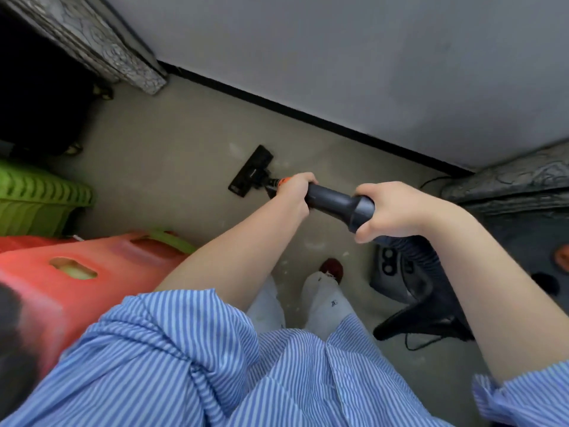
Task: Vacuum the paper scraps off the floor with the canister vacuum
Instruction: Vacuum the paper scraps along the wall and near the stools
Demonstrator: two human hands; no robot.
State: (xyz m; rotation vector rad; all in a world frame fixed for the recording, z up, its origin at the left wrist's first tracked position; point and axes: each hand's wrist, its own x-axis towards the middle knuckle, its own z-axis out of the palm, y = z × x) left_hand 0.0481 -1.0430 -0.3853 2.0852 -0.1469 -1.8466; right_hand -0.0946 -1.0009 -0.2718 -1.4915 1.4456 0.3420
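A dark grey vacuum wand (334,202) runs across the middle of the view. My left hand (295,189) grips its forward part, by an orange collar. My right hand (388,212) grips the thicker rear end where the ribbed hose (412,254) joins. The black floor head (251,171) lies flat on the beige floor (172,149) beyond my left hand. Faint pale paper scraps (235,147) show blurred around the head and near my feet. The grey canister (397,272) stands at my right, partly hidden by my right arm.
A grey wall with a black skirting (308,118) runs diagonally behind the head. Red (80,272) and green (37,198) plastic stools crowd the left. Carved dark furniture stands at upper left (101,41) and right (508,183). A black cord (421,345) trails by the canister.
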